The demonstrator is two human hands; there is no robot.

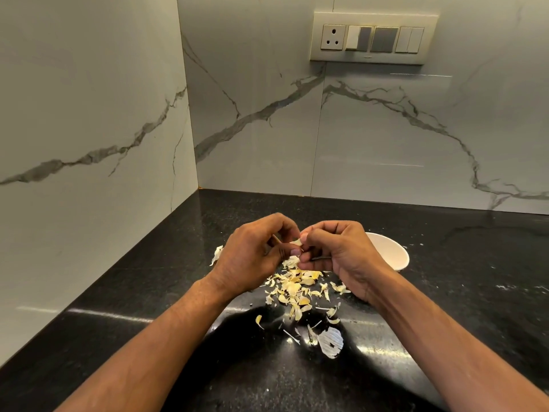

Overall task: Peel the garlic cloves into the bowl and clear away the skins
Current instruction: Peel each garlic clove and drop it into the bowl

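Observation:
Above the black counter, my left hand (pixel 252 254) and my right hand (pixel 341 251) meet and pinch a small pale garlic clove (pixel 297 242) between their fingertips. A thin dark blade or tool (pixel 320 258) shows under the curled fingers of my right hand. Below the hands lies a pile of yellowish garlic skins (pixel 297 288). A white bowl (pixel 392 251) stands just behind my right hand, which hides its left side and its contents.
More skin scraps are scattered toward the front, with a larger white piece (pixel 331 341) near the front and another (pixel 217 253) left of my left hand. The black stone counter (pixel 148 292) ends at marble walls on the left and behind. A switch panel (pixel 372 38) is on the back wall.

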